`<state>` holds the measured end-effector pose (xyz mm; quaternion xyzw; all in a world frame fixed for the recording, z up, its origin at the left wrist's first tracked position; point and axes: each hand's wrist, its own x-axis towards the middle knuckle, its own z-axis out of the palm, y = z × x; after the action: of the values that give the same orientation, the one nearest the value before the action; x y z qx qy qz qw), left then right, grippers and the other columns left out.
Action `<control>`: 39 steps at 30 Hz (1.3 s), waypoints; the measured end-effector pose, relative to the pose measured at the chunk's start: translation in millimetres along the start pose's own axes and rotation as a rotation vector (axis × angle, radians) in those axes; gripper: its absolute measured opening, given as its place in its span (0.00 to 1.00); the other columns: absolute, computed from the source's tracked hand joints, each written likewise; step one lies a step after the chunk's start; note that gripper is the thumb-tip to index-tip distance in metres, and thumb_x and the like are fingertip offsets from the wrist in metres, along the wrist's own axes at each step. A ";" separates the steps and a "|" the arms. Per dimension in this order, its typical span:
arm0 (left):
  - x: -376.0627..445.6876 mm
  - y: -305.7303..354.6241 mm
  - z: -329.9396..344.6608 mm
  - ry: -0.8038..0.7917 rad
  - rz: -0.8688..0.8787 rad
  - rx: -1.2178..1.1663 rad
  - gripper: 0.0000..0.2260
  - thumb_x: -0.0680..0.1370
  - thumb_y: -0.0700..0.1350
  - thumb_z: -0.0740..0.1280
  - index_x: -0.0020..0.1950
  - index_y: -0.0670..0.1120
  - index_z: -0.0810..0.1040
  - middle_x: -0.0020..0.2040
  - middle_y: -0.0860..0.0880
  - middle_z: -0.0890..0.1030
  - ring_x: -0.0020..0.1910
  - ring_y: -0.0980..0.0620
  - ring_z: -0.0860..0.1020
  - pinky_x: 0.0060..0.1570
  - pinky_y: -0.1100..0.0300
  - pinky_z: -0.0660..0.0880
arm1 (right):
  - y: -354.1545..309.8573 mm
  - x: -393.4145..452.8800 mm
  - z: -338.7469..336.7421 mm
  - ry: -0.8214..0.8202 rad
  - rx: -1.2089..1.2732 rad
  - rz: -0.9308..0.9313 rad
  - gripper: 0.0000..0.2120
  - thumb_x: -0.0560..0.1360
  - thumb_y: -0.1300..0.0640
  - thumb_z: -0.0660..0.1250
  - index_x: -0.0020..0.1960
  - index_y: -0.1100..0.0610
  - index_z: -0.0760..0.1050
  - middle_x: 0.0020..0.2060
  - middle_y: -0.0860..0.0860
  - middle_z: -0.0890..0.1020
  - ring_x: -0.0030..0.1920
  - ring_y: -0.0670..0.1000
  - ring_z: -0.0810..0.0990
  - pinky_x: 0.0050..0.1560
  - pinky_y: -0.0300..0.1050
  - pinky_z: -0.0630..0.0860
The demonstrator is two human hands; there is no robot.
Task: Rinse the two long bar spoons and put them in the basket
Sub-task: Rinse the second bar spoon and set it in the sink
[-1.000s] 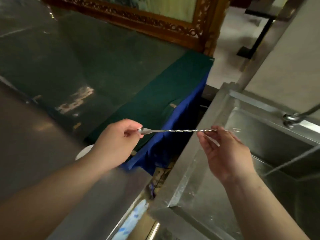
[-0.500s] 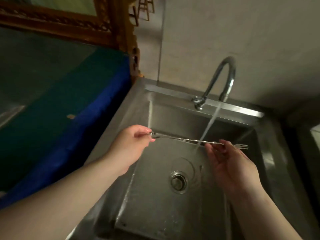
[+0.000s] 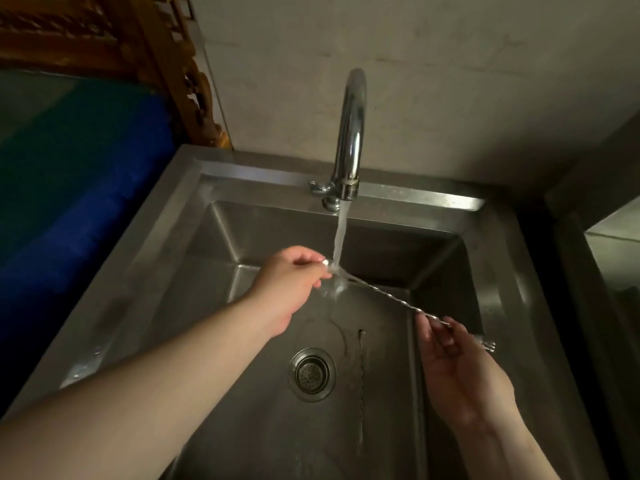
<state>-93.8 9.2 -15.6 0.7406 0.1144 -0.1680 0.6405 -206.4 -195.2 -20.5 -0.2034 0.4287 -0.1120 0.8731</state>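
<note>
A long twisted steel bar spoon [image 3: 388, 297] stretches across the sink between both hands. My left hand [image 3: 287, 282] pinches its spoon-bowl end, right where the stream of water [image 3: 338, 237] from the tap [image 3: 349, 133] strikes it. My right hand [image 3: 453, 362] grips the shaft near the forked end [image 3: 488, 345], which sticks out past my fingers. A second bar spoon [image 3: 361, 382] lies flat on the floor of the sink, running from near the drain toward me. No basket is in view.
The steel sink [image 3: 166, 237] has a round strainer drain [image 3: 311, 374] in the middle of its floor. A blue and green covered surface [image 3: 76, 174] lies to the left, below a carved wooden frame [image 3: 166, 53]. A plain wall rises behind the tap.
The view swung from the left counter onto the sink. The spoon came under the running water; the stream now lands on the bowl end by my left hand rather than mid-shaft.
</note>
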 end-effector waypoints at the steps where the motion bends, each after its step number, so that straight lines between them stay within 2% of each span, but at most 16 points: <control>1: 1.8 0.3 4.3 -0.010 0.007 0.020 0.05 0.71 0.40 0.70 0.41 0.51 0.81 0.37 0.51 0.86 0.34 0.58 0.79 0.33 0.65 0.69 | -0.9 3.7 -4.1 0.023 0.005 0.013 0.09 0.82 0.64 0.58 0.48 0.66 0.76 0.35 0.59 0.82 0.42 0.54 0.85 0.53 0.54 0.80; 4: 3.1 0.9 12.9 -0.033 0.053 0.085 0.06 0.71 0.44 0.70 0.39 0.56 0.82 0.38 0.53 0.86 0.34 0.62 0.79 0.37 0.63 0.70 | 1.6 11.6 -16.0 0.114 0.002 0.067 0.09 0.83 0.63 0.57 0.52 0.67 0.74 0.40 0.61 0.83 0.46 0.57 0.85 0.53 0.55 0.79; 6: 2.9 2.9 16.0 -0.022 0.106 0.119 0.03 0.72 0.45 0.71 0.40 0.54 0.82 0.37 0.55 0.85 0.32 0.63 0.78 0.36 0.64 0.70 | 6.7 13.1 -21.7 0.157 -0.053 0.135 0.09 0.83 0.62 0.57 0.54 0.66 0.74 0.45 0.61 0.81 0.48 0.58 0.82 0.52 0.55 0.80; 7: 2.4 4.7 16.5 -0.014 0.140 0.146 0.02 0.72 0.47 0.71 0.40 0.53 0.82 0.37 0.55 0.85 0.31 0.63 0.77 0.34 0.66 0.71 | 10.8 12.3 -23.3 0.162 -0.147 0.183 0.08 0.82 0.62 0.59 0.52 0.66 0.74 0.44 0.61 0.81 0.45 0.58 0.82 0.51 0.54 0.81; 9: 0.8 9.0 15.7 -0.003 0.215 0.223 0.02 0.74 0.48 0.71 0.41 0.53 0.82 0.36 0.54 0.84 0.29 0.62 0.75 0.28 0.68 0.70 | 21.7 7.9 -22.7 0.195 -0.433 0.240 0.08 0.79 0.63 0.62 0.44 0.64 0.76 0.34 0.59 0.81 0.36 0.56 0.81 0.38 0.50 0.80; 11: -1.5 13.3 13.5 -0.007 0.282 0.311 0.03 0.74 0.45 0.70 0.42 0.53 0.82 0.35 0.55 0.83 0.28 0.61 0.75 0.27 0.67 0.71 | 31.1 5.5 -13.3 0.176 -0.881 0.082 0.10 0.77 0.62 0.64 0.37 0.61 0.77 0.25 0.54 0.80 0.28 0.52 0.78 0.29 0.48 0.74; 12: -2.7 15.0 12.5 -0.006 0.312 0.358 0.04 0.74 0.43 0.70 0.42 0.52 0.82 0.35 0.55 0.83 0.27 0.61 0.75 0.28 0.65 0.72 | 35.8 4.4 -3.8 0.107 -1.127 -0.078 0.10 0.77 0.60 0.65 0.37 0.58 0.77 0.26 0.52 0.81 0.28 0.51 0.78 0.30 0.50 0.75; 14: -6.2 18.0 11.4 0.003 0.358 0.437 0.05 0.73 0.41 0.69 0.41 0.51 0.82 0.32 0.56 0.82 0.28 0.62 0.75 0.31 0.64 0.72 | 46.5 1.1 22.3 -0.090 -1.361 -0.384 0.05 0.78 0.54 0.66 0.46 0.51 0.80 0.38 0.50 0.84 0.38 0.49 0.82 0.43 0.54 0.79; 16: -10.2 20.6 10.7 0.020 0.390 0.492 0.05 0.73 0.41 0.69 0.41 0.51 0.82 0.30 0.57 0.80 0.28 0.63 0.76 0.31 0.66 0.72 | 55.7 2.8 48.1 -0.260 -1.373 -0.546 0.09 0.78 0.49 0.65 0.55 0.49 0.80 0.47 0.48 0.82 0.45 0.44 0.81 0.50 0.45 0.78; 20: -14.8 27.3 5.2 0.051 0.375 0.542 0.04 0.72 0.43 0.70 0.41 0.52 0.81 0.33 0.56 0.80 0.32 0.60 0.77 0.35 0.62 0.74 | 68.8 8.1 78.4 -0.434 -1.247 -0.554 0.09 0.80 0.50 0.62 0.49 0.48 0.81 0.38 0.42 0.84 0.40 0.40 0.81 0.36 0.30 0.74; 22: -13.1 31.5 -0.2 0.071 0.375 0.540 0.03 0.72 0.42 0.71 0.42 0.51 0.81 0.35 0.54 0.81 0.34 0.56 0.78 0.36 0.61 0.74 | 73.0 11.3 70.7 -0.423 -1.270 -0.555 0.10 0.80 0.50 0.62 0.46 0.50 0.80 0.35 0.43 0.83 0.37 0.40 0.80 0.34 0.31 0.73; 26: -14.9 31.4 -4.6 0.052 0.390 0.536 0.04 0.72 0.41 0.71 0.43 0.50 0.80 0.34 0.54 0.79 0.34 0.54 0.77 0.37 0.60 0.75 | 79.2 12.1 57.6 -0.433 -1.274 -0.463 0.11 0.80 0.49 0.62 0.46 0.51 0.81 0.37 0.48 0.85 0.39 0.43 0.82 0.41 0.38 0.76; 29: -17.0 25.3 -1.2 0.008 0.401 0.547 0.05 0.72 0.41 0.71 0.43 0.51 0.80 0.35 0.54 0.79 0.34 0.55 0.78 0.38 0.61 0.75 | 78.7 11.2 63.7 -0.458 -1.214 -0.442 0.14 0.80 0.46 0.61 0.45 0.52 0.82 0.38 0.48 0.86 0.40 0.43 0.83 0.41 0.37 0.78; 35: -6.4 25.8 -2.9 0.108 0.392 0.391 0.04 0.73 0.42 0.71 0.43 0.51 0.79 0.36 0.51 0.82 0.31 0.59 0.75 0.33 0.65 0.72 | 77.8 12.5 53.5 -0.479 -1.228 -0.366 0.14 0.81 0.50 0.60 0.49 0.58 0.80 0.38 0.54 0.84 0.34 0.43 0.81 0.38 0.35 0.76; 37: -8.1 19.4 1.6 0.072 0.356 0.348 0.01 0.73 0.44 0.70 0.42 0.49 0.80 0.35 0.51 0.82 0.30 0.58 0.74 0.34 0.62 0.71 | 75.9 13.6 57.9 -0.499 -1.223 -0.379 0.15 0.81 0.50 0.60 0.46 0.58 0.80 0.33 0.51 0.81 0.32 0.44 0.78 0.38 0.39 0.75; 39: -12.0 11.1 7.4 0.017 0.334 0.373 0.06 0.73 0.49 0.68 0.38 0.48 0.81 0.29 0.52 0.78 0.28 0.58 0.71 0.30 0.60 0.69 | 74.7 14.0 60.3 -0.534 -1.181 -0.374 0.15 0.81 0.50 0.61 0.45 0.59 0.79 0.32 0.48 0.80 0.32 0.44 0.77 0.38 0.42 0.76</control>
<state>-101.3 0.7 -1.6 0.8559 -0.0372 -0.0719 0.5107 -148.4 -118.1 -30.9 -0.7381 0.1448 0.0459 0.6574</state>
